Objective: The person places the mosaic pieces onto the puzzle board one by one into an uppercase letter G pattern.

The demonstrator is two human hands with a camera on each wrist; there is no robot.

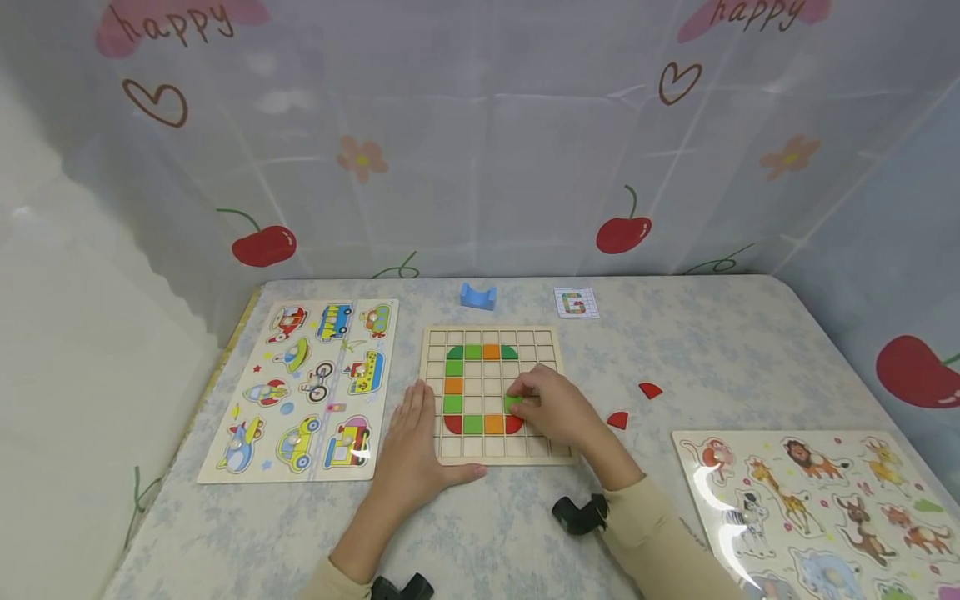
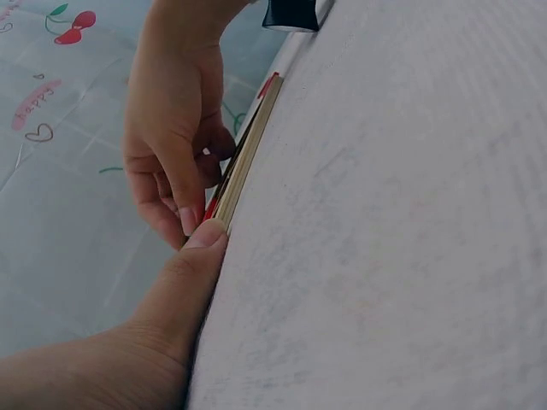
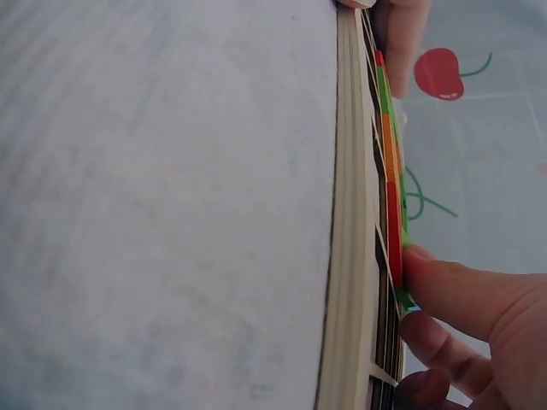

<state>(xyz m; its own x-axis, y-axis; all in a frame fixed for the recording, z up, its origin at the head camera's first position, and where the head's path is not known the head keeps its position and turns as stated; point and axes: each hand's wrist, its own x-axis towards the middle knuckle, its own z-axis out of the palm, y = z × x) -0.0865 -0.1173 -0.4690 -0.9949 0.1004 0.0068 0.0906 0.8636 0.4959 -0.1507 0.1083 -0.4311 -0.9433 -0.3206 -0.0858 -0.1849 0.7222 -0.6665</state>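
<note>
A wooden grid board [image 1: 482, 387] lies in the middle of the table. Green, orange and red tiles fill its top row, left column and bottom row, with rounded corner pieces. My left hand [image 1: 414, 458] rests along the board's left edge, fingers straight, its thumb [image 2: 205, 235] at the front edge. On the right side of the tile outline, my right hand [image 1: 555, 404] pinches a light green tile [image 1: 512, 402] just above the red corner piece [image 1: 513, 425]. In the right wrist view, the thumb [image 3: 440, 278] and fingertips meet at the green tile, close over the board.
Two red quarter-round pieces [image 1: 651, 390] lie right of the board. Behind it stand a blue holder [image 1: 477, 297] and a pattern card [image 1: 576, 303]. A vehicle puzzle [image 1: 258, 417] lies at left, an animal puzzle [image 1: 817, 508] at front right. A printed curtain [image 1: 480, 167] hangs behind.
</note>
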